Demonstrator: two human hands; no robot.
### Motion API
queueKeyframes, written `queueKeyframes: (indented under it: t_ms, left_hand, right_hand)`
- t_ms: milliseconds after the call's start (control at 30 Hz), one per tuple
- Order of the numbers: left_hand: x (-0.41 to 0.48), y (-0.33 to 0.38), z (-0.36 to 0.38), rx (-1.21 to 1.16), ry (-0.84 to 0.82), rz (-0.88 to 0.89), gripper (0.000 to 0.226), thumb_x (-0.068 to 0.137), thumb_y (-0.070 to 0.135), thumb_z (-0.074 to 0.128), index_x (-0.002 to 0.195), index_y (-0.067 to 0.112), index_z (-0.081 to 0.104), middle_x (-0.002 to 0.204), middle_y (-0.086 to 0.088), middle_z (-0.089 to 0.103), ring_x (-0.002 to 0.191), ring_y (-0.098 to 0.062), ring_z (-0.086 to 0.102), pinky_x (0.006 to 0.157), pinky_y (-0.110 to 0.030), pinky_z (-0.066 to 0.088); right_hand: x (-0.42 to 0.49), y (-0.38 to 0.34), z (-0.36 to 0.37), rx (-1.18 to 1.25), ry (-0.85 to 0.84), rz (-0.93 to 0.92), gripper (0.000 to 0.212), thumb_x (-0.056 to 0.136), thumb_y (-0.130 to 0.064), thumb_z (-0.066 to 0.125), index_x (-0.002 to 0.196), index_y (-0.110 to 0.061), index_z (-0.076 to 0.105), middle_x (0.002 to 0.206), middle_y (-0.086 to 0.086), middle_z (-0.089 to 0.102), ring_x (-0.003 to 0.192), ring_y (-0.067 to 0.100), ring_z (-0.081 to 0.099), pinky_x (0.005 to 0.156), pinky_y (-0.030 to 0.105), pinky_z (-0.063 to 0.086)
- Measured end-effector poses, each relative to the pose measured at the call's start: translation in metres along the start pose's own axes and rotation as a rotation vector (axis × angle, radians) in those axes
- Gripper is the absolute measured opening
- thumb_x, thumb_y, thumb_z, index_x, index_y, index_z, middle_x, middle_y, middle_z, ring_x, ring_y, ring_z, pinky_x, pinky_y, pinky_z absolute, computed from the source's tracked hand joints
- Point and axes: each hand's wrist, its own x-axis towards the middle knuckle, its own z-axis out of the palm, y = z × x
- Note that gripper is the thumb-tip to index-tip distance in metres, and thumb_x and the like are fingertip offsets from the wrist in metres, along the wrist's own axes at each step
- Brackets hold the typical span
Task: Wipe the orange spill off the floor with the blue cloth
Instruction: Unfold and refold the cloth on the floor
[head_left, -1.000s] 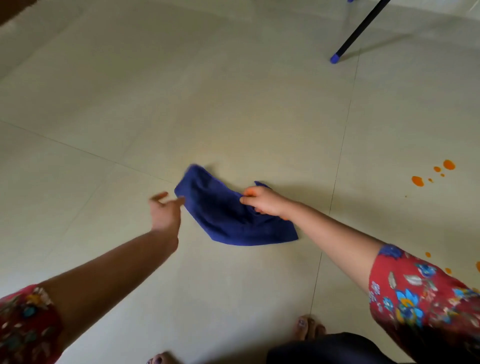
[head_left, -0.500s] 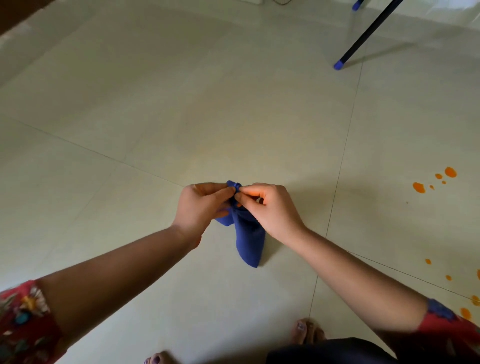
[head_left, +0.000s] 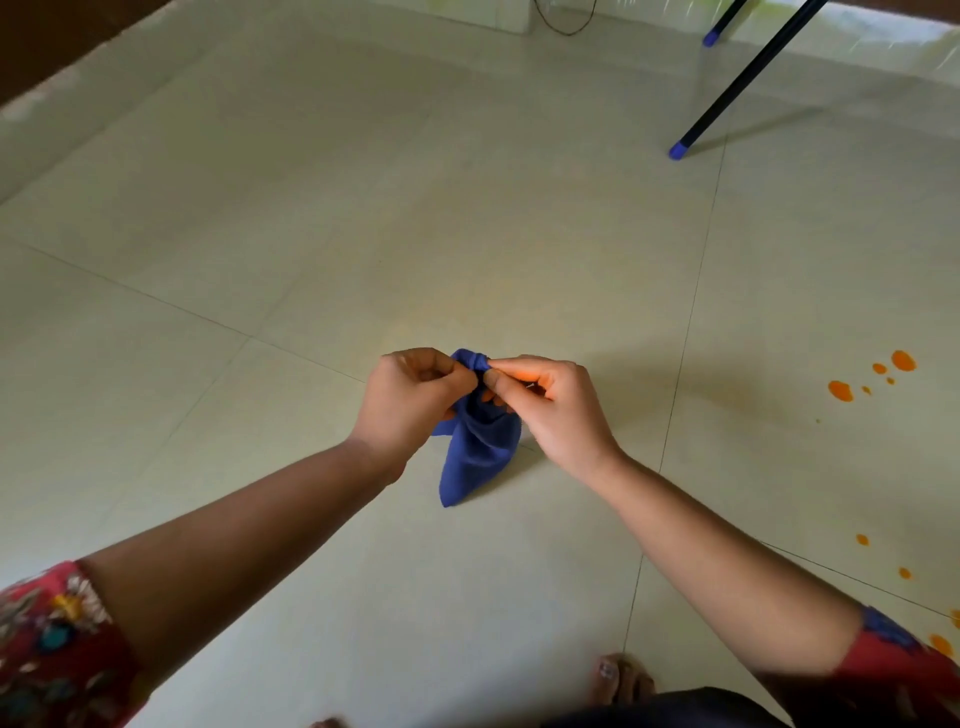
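One blue cloth (head_left: 478, 457), two clusters of orange spill (head_left: 840, 391). The left hand (head_left: 410, 408) and right hand (head_left: 558, 413) pinch the cloth's bunched top.

There are 1 left hand (head_left: 410, 405), 1 right hand (head_left: 561, 410), 1 blue cloth (head_left: 478, 457), 1 scattered orange spill (head_left: 840, 391) and 2 blue-tipped legs (head_left: 736, 83).

Your left hand (head_left: 410, 402) and right hand (head_left: 558, 413) meet out in front of you, backs up, fingertips almost touching. Each pinches the gathered top of the blue cloth (head_left: 480, 452) between thumb and curled forefinger. Your left forearm (head_left: 234, 530) and right forearm (head_left: 727, 561) are bare and stretched forward, converging from the lower corners. Red flowered sleeves (head_left: 52, 649) cover your upper arms.
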Motion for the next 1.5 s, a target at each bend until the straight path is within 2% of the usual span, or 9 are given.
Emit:
queueKeyframes:
  t_ms: [300,433,567,767,933,1067,1200,1300,1500]
  left_hand:
    - [0.061,-0.021,-0.059,-0.701,0.193,-0.267,0.023,0.095,0.010,0.031,0.083,0.007,0.050,0.090,-0.012,0.063,0.081,-0.022,0.063,0.076,-0.031,0.053]
    - [0.082,-0.035,-0.074,-0.584,0.268,-0.261,0.021,0.099,0.013,0.034,0.084,0.014,0.049,0.089,-0.002,0.056,0.076,-0.013,0.059,0.067,-0.024,0.052]
    - [0.079,-0.041,-0.071,-0.420,0.308,-0.161,0.017,0.097,0.009,0.036,0.101,0.016,0.051,0.091,-0.006,0.054,0.079,-0.017,0.058,0.072,-0.027,0.052]
    - [0.068,-0.032,-0.083,-0.054,0.220,0.185,0.042,0.085,-0.005,0.041,0.102,0.025,0.066,0.093,0.002,0.059,0.082,-0.010,0.055,0.079,-0.019,0.047]
    - [0.082,-0.035,-0.096,0.703,0.016,0.214,0.051,0.073,0.002,0.065,0.117,0.028,0.065,0.111,-0.003,0.054,0.095,-0.019,0.055,0.073,-0.024,0.041]
    - [0.093,-0.030,-0.106,0.733,0.201,0.391,0.025,0.082,0.004,0.059,0.094,0.020,0.072,0.106,-0.006,0.058,0.102,-0.024,0.056,0.081,-0.028,0.039]
    - [0.092,-0.021,-0.119,0.239,-0.059,0.195,0.018,0.066,0.014,0.060,0.081,0.007,0.068,0.134,0.013,0.047,0.119,-0.006,0.049,0.097,-0.026,0.037]
    - [0.084,-0.023,-0.127,-0.066,-0.185,0.098,0.017,0.073,0.017,0.062,0.082,0.017,0.077,0.100,0.003,0.073,0.095,-0.016,0.065,0.080,-0.021,0.052]
    - [0.088,-0.034,-0.119,-0.066,-0.093,0.132,0.021,0.092,0.014,0.059,0.083,0.020,0.077,0.090,0.002,0.074,0.088,-0.014,0.066,0.075,-0.024,0.052]
  right_hand:
    - [0.050,0.030,-0.089,0.635,0.387,0.516,0.018,0.102,-0.013,0.043,0.087,-0.015,0.053,0.087,0.007,0.060,0.082,0.020,0.062,0.087,0.034,0.051]
    - [0.063,0.042,-0.104,0.746,0.489,0.560,0.016,0.101,-0.014,0.045,0.089,-0.016,0.056,0.093,0.003,0.062,0.083,0.013,0.061,0.071,0.027,0.050]
    - [0.064,0.050,-0.087,0.476,0.405,0.554,0.015,0.099,-0.009,0.046,0.107,-0.019,0.054,0.088,0.000,0.058,0.078,0.010,0.056,0.073,0.027,0.049]
    - [0.063,0.041,-0.097,0.072,0.410,0.162,0.030,0.094,-0.004,0.047,0.102,-0.023,0.069,0.099,-0.004,0.065,0.086,0.005,0.057,0.081,0.019,0.045]
    - [0.064,0.042,-0.104,-0.527,0.324,0.036,0.051,0.079,0.005,0.058,0.125,-0.018,0.062,0.111,0.005,0.051,0.088,0.014,0.052,0.082,0.020,0.042]
    - [0.060,0.042,-0.101,-0.685,0.444,-0.131,0.015,0.078,-0.008,0.070,0.092,-0.015,0.070,0.099,0.002,0.048,0.080,0.014,0.053,0.071,0.022,0.041]
    - [0.063,0.041,-0.118,-0.232,0.236,0.096,0.016,0.072,-0.009,0.078,0.077,-0.016,0.064,0.094,-0.001,0.055,0.087,0.009,0.055,0.079,0.020,0.040]
    - [0.059,0.034,-0.132,0.337,0.027,0.224,0.012,0.067,-0.018,0.078,0.076,-0.021,0.070,0.080,-0.004,0.068,0.077,0.008,0.063,0.070,0.019,0.049]
    - [0.062,0.059,-0.119,0.345,0.207,0.399,0.009,0.093,-0.023,0.061,0.099,-0.021,0.067,0.091,-0.004,0.069,0.080,0.013,0.064,0.069,0.026,0.051]
